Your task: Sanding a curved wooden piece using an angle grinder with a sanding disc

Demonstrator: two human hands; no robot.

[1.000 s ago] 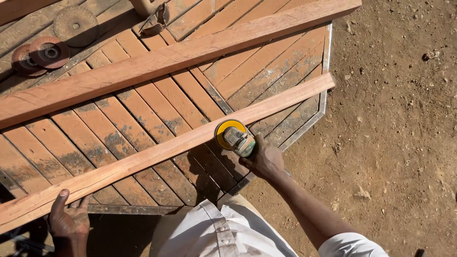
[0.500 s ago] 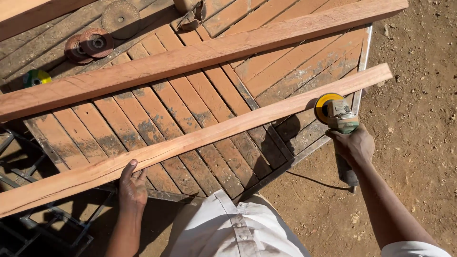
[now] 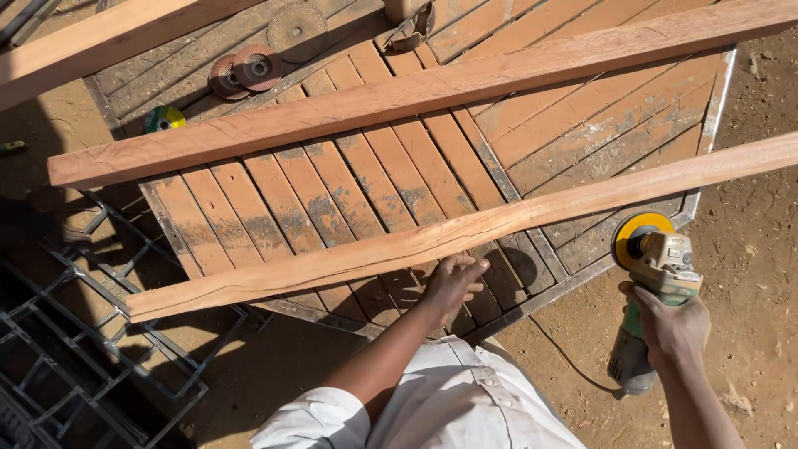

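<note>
Metal grating (image 3: 100, 366) lay at the far left on the dirt, beside a slatted wooden surface (image 3: 349, 187) carrying worn grinding discs (image 3: 249, 71) and two long planks. The nearer plank (image 3: 465, 229) ran with its long axis from lower left to upper right. The left hand (image 3: 453, 283) rested open against its near edge, fingers spread, gripping nothing. To the right, just below the plank, the right hand (image 3: 669, 328) was wrapped around an angle grinder (image 3: 652, 266), its yellow disc facing the wood but apart from it.
</note>
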